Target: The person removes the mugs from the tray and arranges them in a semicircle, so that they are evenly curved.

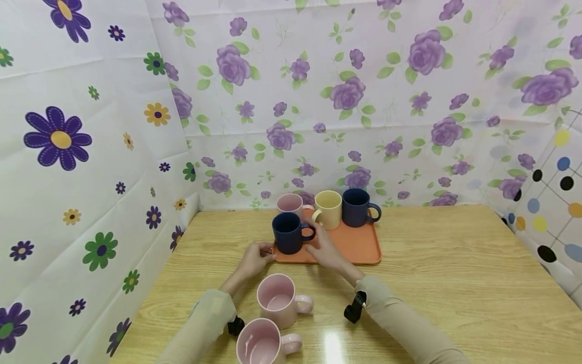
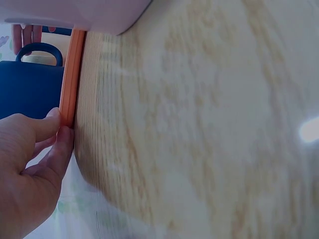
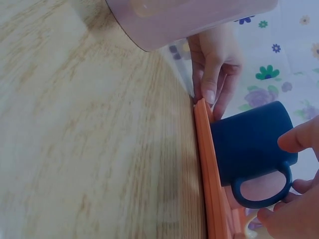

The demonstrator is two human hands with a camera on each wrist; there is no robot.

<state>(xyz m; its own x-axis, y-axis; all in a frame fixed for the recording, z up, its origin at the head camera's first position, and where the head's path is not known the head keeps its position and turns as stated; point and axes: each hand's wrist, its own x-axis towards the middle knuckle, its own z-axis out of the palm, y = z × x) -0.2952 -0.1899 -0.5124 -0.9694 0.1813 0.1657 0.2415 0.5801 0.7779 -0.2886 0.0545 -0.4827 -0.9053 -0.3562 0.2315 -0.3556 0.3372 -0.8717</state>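
At the near left corner of the orange tray point(image 1: 354, 247), my left hand point(image 1: 254, 260) pinches the rim between thumb and fingers. A navy mug point(image 1: 287, 233) stands upright on the tray just inside that corner, its handle to the right. My right hand point(image 1: 326, 247) is beside this handle, fingers extended and thumb apart from them; in the right wrist view its fingers point(image 3: 301, 138) overlap the mug. Whether they touch it I cannot tell. Behind are a pink mug point(image 1: 289, 202), partly hidden, a yellow mug point(image 1: 329, 215) and another navy mug point(image 1: 355, 210).
Two pink mugs stand on the wooden table point(image 1: 436, 283) between my forearms: one point(image 1: 278, 308) nearer the tray, the other point(image 1: 260, 346) at the bottom of the head view. A flowered cloth point(image 1: 291, 101) hangs behind the tray, and another point(image 1: 104, 192) along the left.
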